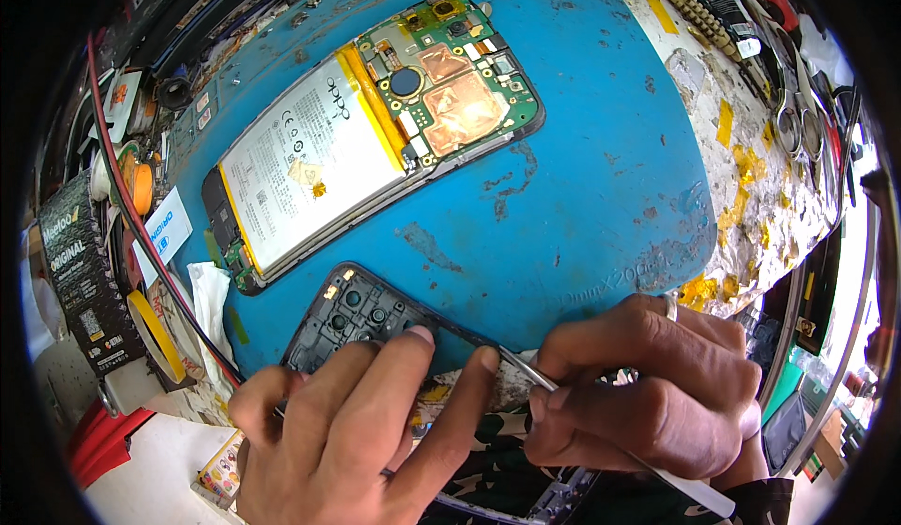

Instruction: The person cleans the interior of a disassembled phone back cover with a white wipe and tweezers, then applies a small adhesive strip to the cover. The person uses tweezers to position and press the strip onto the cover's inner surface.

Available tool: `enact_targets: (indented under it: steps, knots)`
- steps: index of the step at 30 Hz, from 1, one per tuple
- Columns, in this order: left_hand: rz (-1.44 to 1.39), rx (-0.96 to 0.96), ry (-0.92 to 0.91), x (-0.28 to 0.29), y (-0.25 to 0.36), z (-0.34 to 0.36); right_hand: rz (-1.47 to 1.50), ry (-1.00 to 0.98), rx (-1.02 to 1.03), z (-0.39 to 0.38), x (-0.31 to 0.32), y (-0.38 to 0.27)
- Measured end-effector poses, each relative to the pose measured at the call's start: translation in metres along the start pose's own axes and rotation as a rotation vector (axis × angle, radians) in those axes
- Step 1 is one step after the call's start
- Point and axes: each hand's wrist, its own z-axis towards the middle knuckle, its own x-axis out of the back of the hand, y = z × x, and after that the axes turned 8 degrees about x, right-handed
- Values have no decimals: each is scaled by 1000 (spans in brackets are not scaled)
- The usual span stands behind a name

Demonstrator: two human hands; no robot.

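My left hand [366, 422] grips a black phone frame [357, 300] with round camera openings at its upper end. The fingers lie over the frame and the thumb side is partly hidden. My right hand [648, 384] wears a ring and is closed around a slim silver hand tool [680, 490] with a flat, wide rear end. The tool's tip touches the frame's right edge, close to my left fingertip. Beyond my hands lies an opened phone [413, 164], with a white battery [300, 159] and a green circuit board [521, 107] exposed.
A worn blue mat [601, 168] lies under the opened phone. On the left are a yellow tape roll [156, 335], a white card [164, 234], a dark package [89, 272] and a red cable [122, 182]. Tools and scraps [798, 112] crowd the right edge.
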Motion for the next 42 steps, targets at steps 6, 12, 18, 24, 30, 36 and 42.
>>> enact_targets:
  steps: [6, 12, 18, 24, 30, 36, 42]
  knots:
    - [109, -112, -21, 1, -8, 1, 140, 15, -110, 6, 3, -1]
    - [127, -145, -83, 7, -10, 3, 97, 7, -76, 12, -1, 0]
    - [105, -198, -74, 7, -16, 6, 113, -9, -100, 13, -2, 0]
    - [120, -201, -80, 8, -16, 7, 78, -3, -107, 13, -4, -1]
    - [69, -198, -64, 4, -18, 6, 60, -2, -102, 13, -5, -1]
    - [53, -235, -63, 2, -20, 3, 44, 18, -113, 12, -6, -3]
    - [60, -246, -60, 1, -19, 4, 39, 21, -82, 10, -7, 1]
